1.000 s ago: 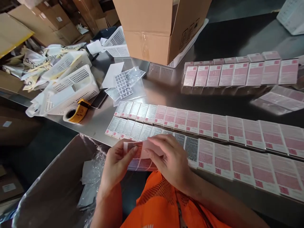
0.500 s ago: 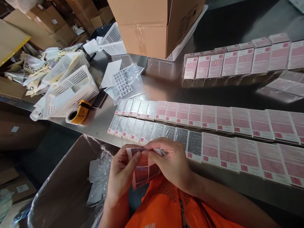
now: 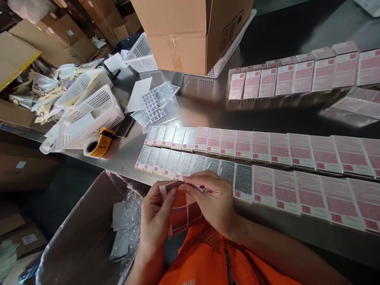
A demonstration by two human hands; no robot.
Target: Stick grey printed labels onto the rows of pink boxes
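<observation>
Grey metal counter (image 3: 204, 114) lined with small boxes, two bare hands at its near edge

The left hand (image 3: 156, 213) pinches the upper left corner of a reddish, glossy, curved sheet with pale dividing lines (image 3: 179, 217), thumb pressed narrowly against the fingers. The right hand (image 3: 213, 200) grips its top edge between thumb and forefinger, also narrow (a small grey bit shows among the right fingers, too small to make out). The sheet hangs just off the counter's near edge, in front of an orange garment (image 3: 204, 257).

Along that near edge run two rows of flat pink-and-white rectangular boxes (image 3: 243, 144); those toward the left carry silvery-grey panels. Farther back, to the right, stands a row of upright pink-and-white boxes (image 3: 285, 81), with clear plastic film (image 3: 353, 107) nearby. Toward the far edge, a large brown cardboard carton (image 3: 176, 37) sits above a white perforated plastic basket (image 3: 227, 61).

Near the counter's left end, a white ring-shaped roll with a yellow-and-black band (image 3: 102, 143) lies beside a dark, flat, phone-like slab (image 3: 124, 126). Below the near edge, a greyish lined bin (image 3: 74, 233) contains crumpled clear plastic (image 3: 129, 221). Brown cartons (image 3: 62, 33) crowd the room's far left.
</observation>
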